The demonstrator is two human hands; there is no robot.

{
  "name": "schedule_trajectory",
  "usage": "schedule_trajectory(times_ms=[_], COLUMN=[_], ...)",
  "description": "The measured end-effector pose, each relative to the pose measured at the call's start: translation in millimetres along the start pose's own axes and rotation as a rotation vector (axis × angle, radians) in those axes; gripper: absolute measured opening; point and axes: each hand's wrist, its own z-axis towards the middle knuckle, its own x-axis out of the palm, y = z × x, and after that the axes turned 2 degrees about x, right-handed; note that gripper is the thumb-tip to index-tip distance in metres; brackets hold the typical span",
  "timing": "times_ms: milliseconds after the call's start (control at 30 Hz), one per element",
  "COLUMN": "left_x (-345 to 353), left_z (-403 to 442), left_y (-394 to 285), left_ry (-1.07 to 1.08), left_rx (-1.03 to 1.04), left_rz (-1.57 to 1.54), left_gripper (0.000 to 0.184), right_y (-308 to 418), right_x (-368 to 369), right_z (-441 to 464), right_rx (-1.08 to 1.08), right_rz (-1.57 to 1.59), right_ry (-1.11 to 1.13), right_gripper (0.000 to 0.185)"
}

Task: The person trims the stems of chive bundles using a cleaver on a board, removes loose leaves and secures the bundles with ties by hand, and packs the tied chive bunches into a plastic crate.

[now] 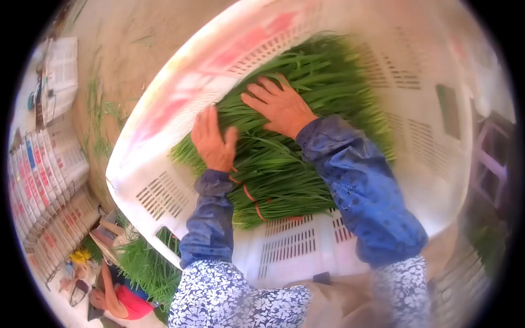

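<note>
Greens [273, 186] lie in white basket [139, 169]; my left hand [215, 143] and right hand [281, 108] rest open on them. Brown floor [131, 54], leaf scraps [97, 112], crates [46, 177] nearby. Red marking [240, 46] unreadable.

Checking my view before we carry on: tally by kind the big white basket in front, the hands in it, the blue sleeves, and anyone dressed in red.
White basket: 1
Hands (left hand, right hand): 2
Blue sleeves: 2
Person in red: 1
Total: 6
</note>
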Motion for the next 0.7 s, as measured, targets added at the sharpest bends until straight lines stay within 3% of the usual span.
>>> schedule_trajectory(times_ms=[67, 100, 167, 200, 267, 333, 433, 500, 600, 633, 700], left_x=[10.5, 22.7, 47.1, 55.0, 53.0, 48.1, 40.5, 37.0, 42.8, 54.1, 79.8], left_z=[15.5, 12.1, 19.0, 11.0, -0.1, 8.7, 16.6, 21.9, 54.9, 59.3, 57.3], left_y=[-35.7, -42.5, -46.2, -46.5, -44.3, -50.7, -49.8, -63.2, -103.2, -108.7, -109.7], left_ry=[0.053, 0.052, 0.040, 0.028, 0.033, 0.082, 0.127, 0.103, 0.070, 0.090, 0.060], left_rx=[0.164, 0.163, 0.163, 0.173, 0.181, 0.170, 0.138, 0.177, 0.333, 0.338, 0.402], left_rz=[-0.220, -0.227, 0.049, 0.025, 0.043, 0.025, 0.019, -0.006, -0.120, -0.130, 0.035], left_gripper=[0.075, 0.075, 0.089, 0.091, 0.090, 0.088, 0.087, 0.087, 0.083, 0.083, 0.080], right_y=[-18.6, -29.0, -54.9, -56.8, -54.6, -43.9, -34.9, -28.0, -31.8, -33.1, -29.9], right_x=[-14.4, -25.0, -54.2, -65.6, -95.8, -142.8, -236.2, -292.6, -312.9, -305.7, -284.8], right_z=[-14.0, -27.2, -42.2, -65.4, -87.0, -110.1, -133.7, -174.3, -251.9, -271.0, -298.6], right_rx=[0.037, 0.076, 0.087, 0.074, 0.045, 0.092, 0.098, 0.208, 0.518, 0.534, 0.691], right_rz=[-0.053, -0.120, -0.090, -0.142, -0.214, -0.085, -0.083, -0.301, -0.329, -0.325, -0.176], right_ry=[-0.008, -0.055, -0.020, -0.016, -0.042, 0.031, -0.094, -0.115, -0.163, -0.147, -0.135], right_gripper=[0.078, 0.074, 0.072, 0.069, 0.066, 0.056, 0.045, 0.047, 0.059, 0.059, 0.061])
